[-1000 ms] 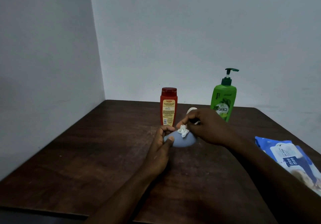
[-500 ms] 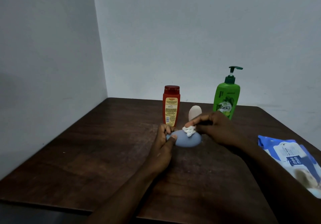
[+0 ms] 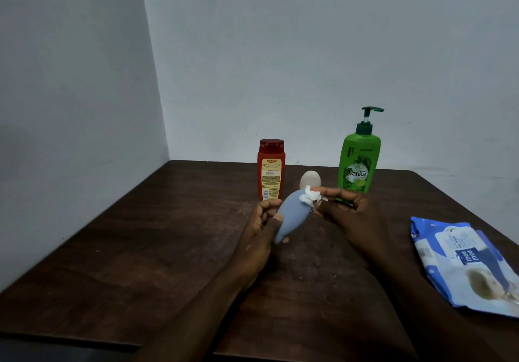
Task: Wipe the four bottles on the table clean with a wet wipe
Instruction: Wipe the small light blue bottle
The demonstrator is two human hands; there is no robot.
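Lifting the blue bottle (image 3: 293,215) off the tabletop (image 3: 140,249), the left hand (image 3: 259,226) is gripping it. The right hand (image 3: 348,215) is pinching a wipe (image 3: 309,197) against it.

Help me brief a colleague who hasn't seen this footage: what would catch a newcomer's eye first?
At the middle of the table, the left hand grips a tilted blue-grey bottle while the right hand pinches a white wet wipe against its upper end. Behind stand a red bottle, a small pale bottle and a tall green pump bottle. A blue wipes pack lies near the table's right edge.
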